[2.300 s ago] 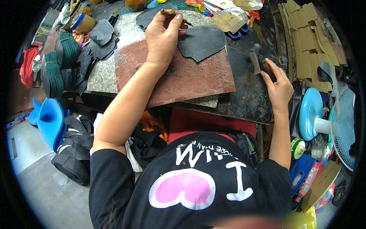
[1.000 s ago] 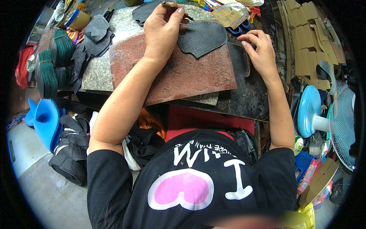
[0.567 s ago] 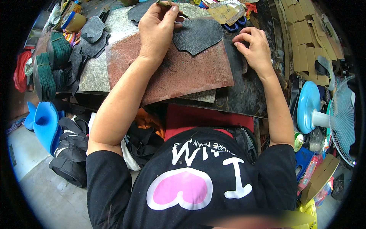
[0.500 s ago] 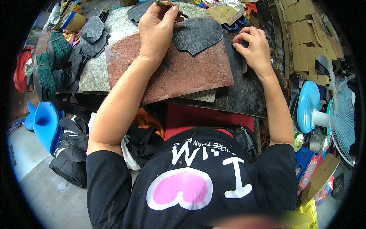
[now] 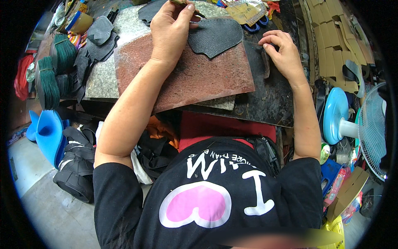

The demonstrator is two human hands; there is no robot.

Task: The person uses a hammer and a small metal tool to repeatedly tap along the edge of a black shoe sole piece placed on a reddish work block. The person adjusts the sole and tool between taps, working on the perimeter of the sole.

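My left hand point(image 5: 172, 20) is closed around a slim tool, its greenish-brown end point(image 5: 179, 2) showing above the fingers and a dark tip poking out on the right. What kind of tool it is I cannot make out. Just right of that hand, a black grained leather piece point(image 5: 217, 37) lies flat with a curved outline and a pointed lower edge. Under it is a reddish-brown, worn board point(image 5: 199, 83). My right hand point(image 5: 284, 54) hovers by the dark tabletop, fingers loosely curled and apart, holding nothing visible. Beside its thumb lies a narrow dark strip point(image 5: 266, 65).
A grey stone slab point(image 5: 101, 83) sits beneath the board. On the left are cut leather pieces point(image 5: 101, 43), green cord bundles point(image 5: 49, 83) and a jar point(image 5: 79, 23). Blue-handled scissors point(image 5: 252, 28) lie at the back. Cardboard point(image 5: 331, 45) and a fan point(image 5: 373, 128) stand right.
My right hand has shifted slightly right and its thumb and fingers have parted, uncovering more of the dark strip. My left hand and the leather piece have hardly moved.
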